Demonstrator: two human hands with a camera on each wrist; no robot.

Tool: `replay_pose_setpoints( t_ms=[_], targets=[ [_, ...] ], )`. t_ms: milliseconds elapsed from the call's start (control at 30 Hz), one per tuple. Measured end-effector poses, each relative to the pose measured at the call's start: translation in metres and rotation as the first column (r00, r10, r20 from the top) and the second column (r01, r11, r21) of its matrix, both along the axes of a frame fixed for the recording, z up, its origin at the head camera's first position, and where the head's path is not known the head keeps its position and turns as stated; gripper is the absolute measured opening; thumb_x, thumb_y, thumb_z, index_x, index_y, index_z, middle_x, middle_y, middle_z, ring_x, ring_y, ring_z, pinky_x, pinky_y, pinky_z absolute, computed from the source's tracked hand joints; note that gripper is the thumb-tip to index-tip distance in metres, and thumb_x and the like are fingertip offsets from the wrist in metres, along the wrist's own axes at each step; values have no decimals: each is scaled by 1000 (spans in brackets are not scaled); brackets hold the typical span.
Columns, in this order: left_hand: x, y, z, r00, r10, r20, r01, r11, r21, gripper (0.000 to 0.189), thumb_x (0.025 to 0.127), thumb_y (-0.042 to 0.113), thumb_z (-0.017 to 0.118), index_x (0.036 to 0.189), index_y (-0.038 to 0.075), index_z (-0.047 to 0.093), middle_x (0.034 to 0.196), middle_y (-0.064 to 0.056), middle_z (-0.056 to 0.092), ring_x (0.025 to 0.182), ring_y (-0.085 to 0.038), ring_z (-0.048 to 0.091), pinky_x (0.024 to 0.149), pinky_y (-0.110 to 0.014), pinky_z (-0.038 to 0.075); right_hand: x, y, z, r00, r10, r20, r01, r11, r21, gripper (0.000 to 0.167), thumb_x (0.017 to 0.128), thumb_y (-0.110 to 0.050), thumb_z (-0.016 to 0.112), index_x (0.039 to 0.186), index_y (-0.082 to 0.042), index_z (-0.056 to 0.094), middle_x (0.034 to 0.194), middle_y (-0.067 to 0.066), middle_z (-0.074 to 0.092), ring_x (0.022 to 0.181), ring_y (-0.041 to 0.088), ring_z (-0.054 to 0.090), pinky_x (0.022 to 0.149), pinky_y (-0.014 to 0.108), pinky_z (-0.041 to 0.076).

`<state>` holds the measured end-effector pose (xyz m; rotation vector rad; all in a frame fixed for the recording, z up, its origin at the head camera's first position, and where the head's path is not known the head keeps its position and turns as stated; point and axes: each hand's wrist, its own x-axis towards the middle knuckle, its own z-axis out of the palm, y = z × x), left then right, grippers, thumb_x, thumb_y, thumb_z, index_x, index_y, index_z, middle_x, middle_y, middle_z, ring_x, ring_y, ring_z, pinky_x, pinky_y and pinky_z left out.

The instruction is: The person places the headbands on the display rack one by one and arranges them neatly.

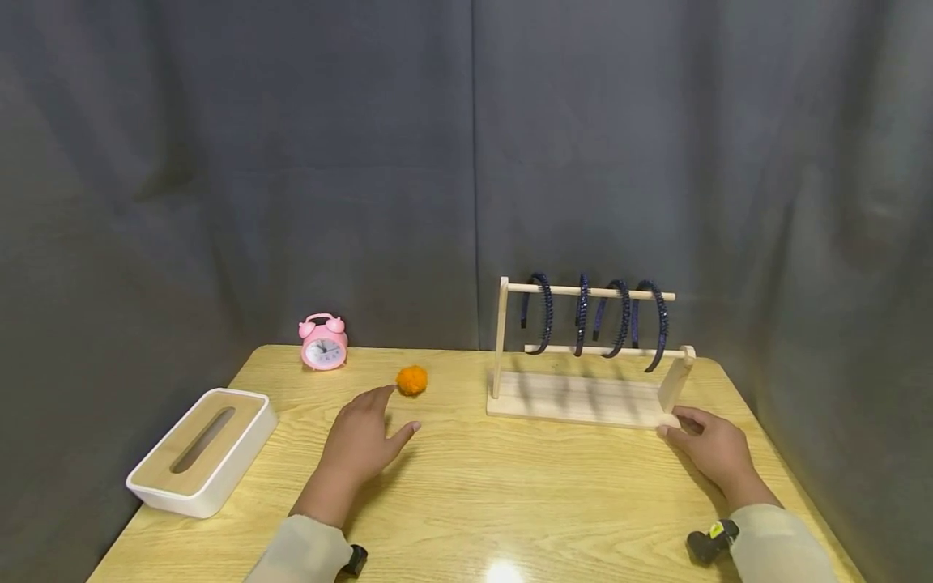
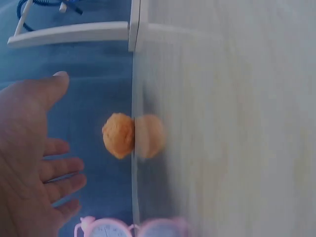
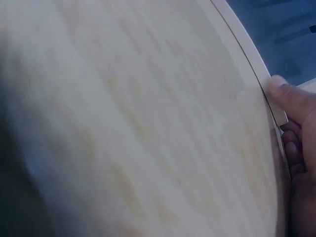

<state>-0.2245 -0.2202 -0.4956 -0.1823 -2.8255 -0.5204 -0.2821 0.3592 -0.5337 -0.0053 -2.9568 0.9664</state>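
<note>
My left hand (image 1: 360, 437) reaches low over the table with its fingers extended and thumb apart, holding nothing. Just beyond its fingertips lies a fuzzy orange pom-pom (image 1: 411, 380), also seen ahead of the palm in the left wrist view. At the right, my right hand (image 1: 714, 449) grips the front right corner of a wooden headband rack (image 1: 576, 401). The right wrist view shows the thumb (image 3: 281, 89) on the base's edge and the fingers curled at its end. Several dark blue beaded headbands (image 1: 622, 320) hang from the rack's upper bar.
A pink twin-bell alarm clock (image 1: 324, 352) stands near the back left of the wooden table (image 1: 510, 494). A white tissue box (image 1: 240, 457) with a slotted wood lid sits at the left edge. Dark grey curtains (image 1: 364, 162) enclose the back and sides.
</note>
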Motion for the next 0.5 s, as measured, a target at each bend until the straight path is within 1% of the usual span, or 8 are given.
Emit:
replay_pose_setpoints(
  t_ms=[133, 267, 400, 500],
  targets=[
    [-3, -9, -3, 1000, 23, -10, -23, 995, -102, 95, 100, 67, 68, 166, 3, 42, 168, -22, 47, 157, -44, 43, 130, -64, 31, -3, 4, -1, 1000, -3, 14, 3, 1000, -10, 87, 103, -67, 65, 157, 0, 55, 153, 32, 57, 146, 61, 46, 116, 75, 40],
    [-4, -17, -1, 998, 48, -37, -54, 982, -178, 101, 100, 73, 63, 171, 8, 34, 174, -22, 38, 161, -45, 36, 132, -68, 24, -1, 9, -2, 998, -20, 57, 23, 998, -54, 94, 104, -72, 57, 163, 1, 45, 158, 31, 54, 147, 58, 47, 116, 74, 42],
    [-5, -24, 6, 997, 57, -61, -68, 979, -194, 103, 98, 76, 61, 172, 11, 32, 176, -21, 35, 161, -47, 34, 132, -72, 20, 1, 10, 3, 998, -16, 61, 21, 996, -83, 100, 106, -73, 53, 168, 3, 32, 164, 32, 46, 146, 57, 48, 113, 72, 46],
    [-8, -27, 11, 996, 65, -62, -75, 980, -184, 103, 98, 77, 59, 173, 12, 31, 177, -21, 33, 161, -48, 34, 131, -73, 19, 2, 8, 12, 1000, 0, 29, 2, 998, -62, 103, 107, -72, 51, 170, 5, 22, 166, 36, 41, 146, 59, 47, 110, 74, 47]
  ],
)
